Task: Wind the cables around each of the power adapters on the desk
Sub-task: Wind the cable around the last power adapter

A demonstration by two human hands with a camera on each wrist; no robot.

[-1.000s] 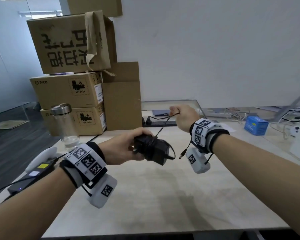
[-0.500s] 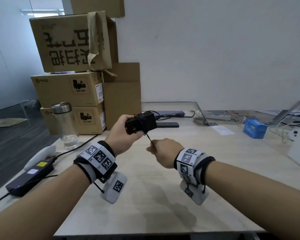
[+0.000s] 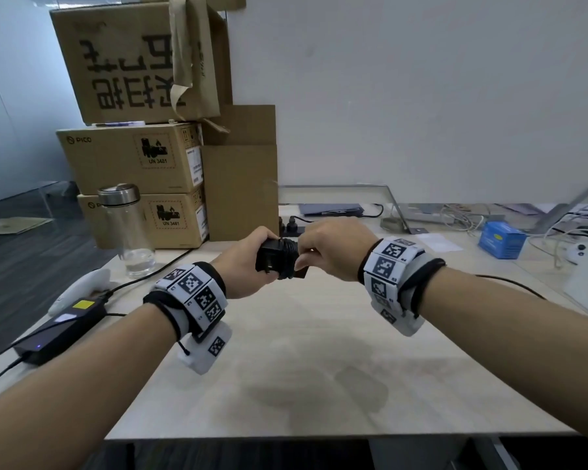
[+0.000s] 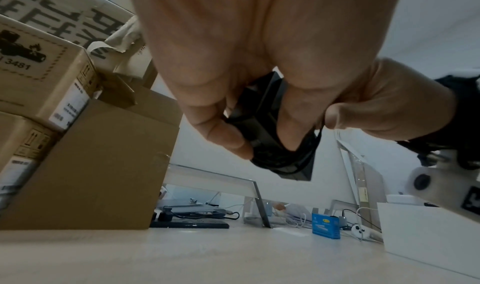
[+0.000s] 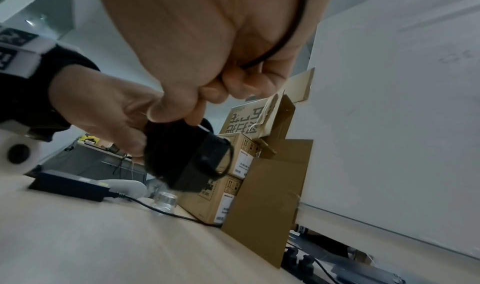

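— So where is the power adapter [image 3: 275, 257] at this moment?

— Up off the surface [image 3: 319, 368], held between both hands over its far middle. It is a small black block, and its thin black cable [image 5: 226, 161] lies in turns around the body; the left wrist view shows those loops bunched at the lower end.

— And the grip on each side?

— The left hand [image 3: 243, 266] is curled round the block's left end, thumb on one face and fingers on the other. The right hand [image 3: 333, 247] has its fingers closed against the right end, thumb and fingertip pinching at the wound cable; exactly which strand they catch I cannot tell. Both wrists wear bands of black-and-white square markers.

— Anything readable around?

— Plenty on the stacked cardboard boxes [image 3: 133, 157] at the back left. The middle one reads "PICO" beside a battery-fire label marked "UN 3481"; the one beneath repeats "UN 3481". The top box carries large black characters, upside down. A clear glass bottle [image 3: 129, 232] with a metal cap stands in front of them.

— And nearer?

— A second, flat black adapter [image 3: 58, 330] with a yellow sticker lies at the left edge, its cord trailing. A small blue box [image 3: 501, 239] sits far right, print too small to read.
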